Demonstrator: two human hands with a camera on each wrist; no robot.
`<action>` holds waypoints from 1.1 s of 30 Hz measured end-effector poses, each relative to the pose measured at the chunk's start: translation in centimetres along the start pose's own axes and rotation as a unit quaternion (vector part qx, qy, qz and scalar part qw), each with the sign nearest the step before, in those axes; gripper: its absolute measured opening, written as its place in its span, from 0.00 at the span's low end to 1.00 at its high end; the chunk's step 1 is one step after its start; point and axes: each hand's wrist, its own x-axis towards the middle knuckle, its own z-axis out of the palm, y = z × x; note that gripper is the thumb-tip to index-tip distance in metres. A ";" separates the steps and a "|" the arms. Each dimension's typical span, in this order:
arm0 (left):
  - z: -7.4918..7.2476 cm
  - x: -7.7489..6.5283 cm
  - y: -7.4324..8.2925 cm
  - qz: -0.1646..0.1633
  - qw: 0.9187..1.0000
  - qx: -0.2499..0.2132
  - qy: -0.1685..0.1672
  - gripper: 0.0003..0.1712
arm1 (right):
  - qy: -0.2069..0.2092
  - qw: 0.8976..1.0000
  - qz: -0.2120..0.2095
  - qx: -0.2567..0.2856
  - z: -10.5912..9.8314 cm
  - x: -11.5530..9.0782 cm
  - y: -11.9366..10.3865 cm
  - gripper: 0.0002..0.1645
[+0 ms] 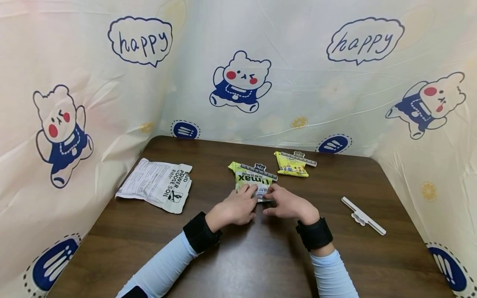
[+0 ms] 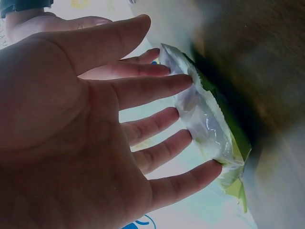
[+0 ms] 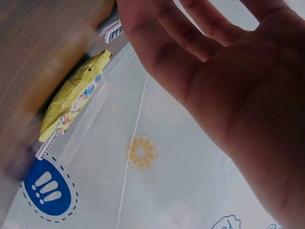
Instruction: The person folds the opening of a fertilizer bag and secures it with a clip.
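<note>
A green and white bag lies at the middle of the table, a striped sealing clip across its far edge. On its near left part rest the fingertips of my left hand, and the left wrist view shows those fingers straight and spread against the bag. My right hand is at the bag's near right side, fingers loosely bent. In the right wrist view, its fingertips run out of the frame, so their contact is hidden there.
A white printed pouch lies at the left of the brown table. Behind and right of the green bag is a yellow packet with its own striped clip. A loose white clip lies far right. Patterned cloth surrounds the table.
</note>
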 end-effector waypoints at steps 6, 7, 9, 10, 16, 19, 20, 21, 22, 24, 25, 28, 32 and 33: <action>0.4 0.4 -0.2 -0.003 1.000 0.005 0.000 0.33 | 0.000 1.000 0.029 0.005 -0.3 -0.1 -0.9 0.35; 0.4 0.4 -0.2 -0.004 1.000 0.007 0.000 0.33 | 0.000 0.999 0.037 0.003 -0.3 -0.1 -1.1 0.35; 0.5 0.4 -0.3 -0.004 1.000 0.013 0.001 0.34 | 0.000 0.999 0.049 -0.001 -0.3 -0.1 -1.3 0.35; 0.5 0.5 -0.3 -0.004 1.000 0.017 0.002 0.35 | 0.000 0.998 0.055 -0.005 -0.3 -0.1 -1.4 0.35; 0.6 0.5 -0.5 -0.002 1.000 0.028 0.014 0.35 | -0.006 0.997 0.071 -0.015 -0.1 0.2 -1.3 0.36; 0.8 0.6 -0.5 -0.004 0.999 0.028 0.014 0.35 | -0.006 0.997 0.072 -0.014 0.0 0.3 -1.1 0.36; 0.8 0.6 -0.5 -0.005 1.000 0.027 0.015 0.36 | -0.005 0.997 0.072 -0.013 0.1 0.3 -1.1 0.37; 0.8 0.6 -0.5 -0.005 0.999 0.027 0.017 0.35 | -0.005 0.997 0.071 -0.012 0.1 0.3 -1.1 0.36; 0.8 0.5 -0.4 -0.006 1.000 0.026 0.017 0.35 | -0.004 0.997 0.071 -0.011 0.1 0.3 -1.1 0.36; 0.7 0.5 -0.3 -0.008 0.999 0.025 0.018 0.35 | -0.004 0.998 0.067 -0.010 0.1 0.3 -1.1 0.35; 0.7 0.4 -0.3 -0.006 0.999 0.024 0.019 0.35 | -0.004 0.998 0.065 -0.009 0.1 0.3 -1.1 0.34; 0.6 0.4 -0.2 -0.006 0.999 0.025 0.023 0.34 | -0.002 0.998 0.058 -0.008 0.1 0.2 -1.1 0.33; 0.6 0.5 -0.3 -0.005 0.999 0.017 0.026 0.34 | -0.003 0.998 0.059 -0.005 0.1 0.1 -1.1 0.34; 0.6 0.5 -0.3 -0.004 1.000 0.016 0.027 0.34 | -0.003 0.998 0.061 -0.004 0.1 0.2 -1.1 0.34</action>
